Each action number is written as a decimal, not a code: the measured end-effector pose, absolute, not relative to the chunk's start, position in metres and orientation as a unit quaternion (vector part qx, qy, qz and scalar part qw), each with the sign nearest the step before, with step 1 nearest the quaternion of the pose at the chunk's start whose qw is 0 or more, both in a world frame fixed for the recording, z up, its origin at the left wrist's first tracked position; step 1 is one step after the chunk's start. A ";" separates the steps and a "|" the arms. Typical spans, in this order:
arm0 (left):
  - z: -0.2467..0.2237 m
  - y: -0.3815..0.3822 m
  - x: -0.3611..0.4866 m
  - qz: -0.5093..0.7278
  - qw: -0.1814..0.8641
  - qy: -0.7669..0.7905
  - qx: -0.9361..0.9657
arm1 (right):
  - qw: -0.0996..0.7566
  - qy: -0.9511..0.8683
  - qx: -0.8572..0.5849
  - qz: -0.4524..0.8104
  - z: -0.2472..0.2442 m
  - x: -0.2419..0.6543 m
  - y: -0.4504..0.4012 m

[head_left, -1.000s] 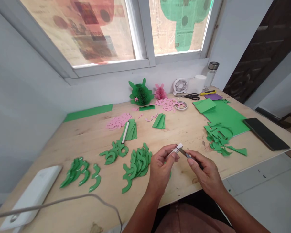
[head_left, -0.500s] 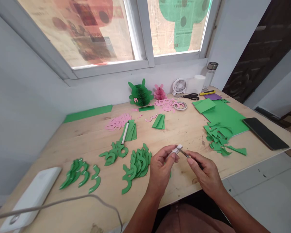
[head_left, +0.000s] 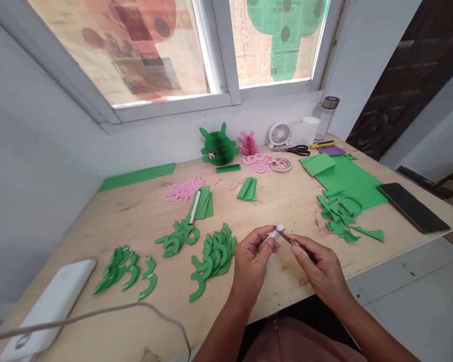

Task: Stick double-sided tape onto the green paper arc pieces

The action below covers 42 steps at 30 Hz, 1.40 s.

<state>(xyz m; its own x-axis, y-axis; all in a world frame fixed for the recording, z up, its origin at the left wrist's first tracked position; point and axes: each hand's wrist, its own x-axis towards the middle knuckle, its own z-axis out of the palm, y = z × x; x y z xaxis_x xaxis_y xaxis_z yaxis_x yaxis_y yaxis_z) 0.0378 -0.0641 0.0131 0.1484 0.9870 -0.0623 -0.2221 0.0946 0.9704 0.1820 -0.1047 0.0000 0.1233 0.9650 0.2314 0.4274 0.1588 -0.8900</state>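
My left hand is closed, pinching a small white strip between thumb and fingers. My right hand grips a slim dark metal tool with a narrow tip. Its tip lies against the white strip; whether it is tweezers or small blades I cannot make out. To the left of my left hand is a heap of curved green paper pieces. A bit of green shows partly hidden behind that hand. Farther left lie more green curved pieces with small white patches on them.
Green scraps, green sheets and a phone lie at right. At the back are a green paper figure, pink cutouts, a tape roll, scissors and a small fan. A cable crosses the front left.
Both hands stay almost in place. The tool's tip shifts only slightly on the white strip.
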 end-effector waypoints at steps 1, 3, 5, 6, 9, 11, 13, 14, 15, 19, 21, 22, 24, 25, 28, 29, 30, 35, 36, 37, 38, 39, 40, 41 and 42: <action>0.013 -0.064 0.038 0.497 0.608 0.422 0.454 | 0.472 -0.596 -0.583 0.285 0.000 0.182 -0.105; 0.012 -0.064 0.038 0.496 0.608 0.421 0.456 | 0.472 -0.592 -0.586 0.288 -0.001 0.182 -0.105; 0.011 -0.063 0.039 0.495 0.609 0.419 0.457 | 0.474 -0.588 -0.588 0.288 -0.002 0.182 -0.105; 0.010 -0.063 0.039 0.494 0.610 0.418 0.457 | 0.474 -0.588 -0.589 0.287 -0.002 0.182 -0.105; 0.008 -0.062 0.040 0.489 0.611 0.419 0.460 | 0.473 -0.587 -0.593 0.283 -0.001 0.182 -0.106; 0.008 -0.061 0.040 0.486 0.610 0.421 0.463 | 0.472 -0.587 -0.596 0.278 -0.001 0.182 -0.106; 0.008 -0.060 0.039 0.483 0.609 0.422 0.465 | 0.473 -0.589 -0.598 0.269 -0.001 0.183 -0.106; 0.008 -0.060 0.039 0.481 0.609 0.423 0.468 | 0.473 -0.590 -0.599 0.263 -0.001 0.183 -0.106; 0.008 -0.060 0.039 0.477 0.609 0.423 0.471 | 0.474 -0.591 -0.601 0.255 -0.001 0.183 -0.106; 0.008 -0.058 0.038 0.459 0.607 0.427 0.489 | 0.475 -0.598 -0.607 0.219 -0.001 0.186 -0.106; 0.008 -0.057 0.038 0.451 0.603 0.432 0.496 | 0.476 -0.603 -0.607 0.205 -0.001 0.188 -0.105; 0.008 -0.057 0.038 0.448 0.599 0.435 0.502 | 0.475 -0.605 -0.607 0.199 -0.002 0.190 -0.105; 0.009 -0.055 0.038 0.443 0.580 0.443 0.520 | 0.474 -0.606 -0.612 0.183 -0.002 0.193 -0.104; 0.009 -0.053 0.038 0.441 0.565 0.449 0.534 | 0.474 -0.605 -0.615 0.174 -0.003 0.195 -0.104; 0.009 -0.041 0.040 0.434 0.497 0.458 0.596 | 0.474 -0.599 -0.629 0.146 -0.006 0.202 -0.104; 0.009 -0.035 0.042 0.431 0.470 0.456 0.621 | 0.474 -0.596 -0.633 0.139 -0.007 0.204 -0.104; 0.008 -0.028 0.045 0.429 0.443 0.454 0.643 | 0.474 -0.594 -0.636 0.133 -0.009 0.207 -0.105; 0.002 0.015 0.070 0.437 0.334 0.432 0.715 | 0.474 -0.585 -0.648 0.117 -0.016 0.217 -0.109; 0.001 0.022 0.075 0.428 0.305 0.434 0.731 | 0.472 -0.586 -0.648 0.118 -0.018 0.218 -0.110; 0.001 0.028 0.079 0.405 0.279 0.434 0.755 | 0.471 -0.587 -0.648 0.121 -0.018 0.219 -0.110; 0.000 0.032 0.082 0.378 0.265 0.428 0.777 | 0.468 -0.589 -0.647 0.123 -0.019 0.220 -0.111; -0.001 0.033 0.084 0.356 0.259 0.420 0.793 | 0.466 -0.590 -0.647 0.125 -0.019 0.221 -0.111; -0.001 0.032 0.084 0.346 0.261 0.414 0.800 | 0.463 -0.592 -0.647 0.127 -0.019 0.221 -0.111; -0.002 0.029 0.083 0.345 0.270 0.413 0.798 | 0.461 -0.595 -0.646 0.128 -0.019 0.222 -0.111; -0.003 0.025 0.080 0.355 0.288 0.420 0.784 | 0.458 -0.599 -0.644 0.129 -0.018 0.222 -0.111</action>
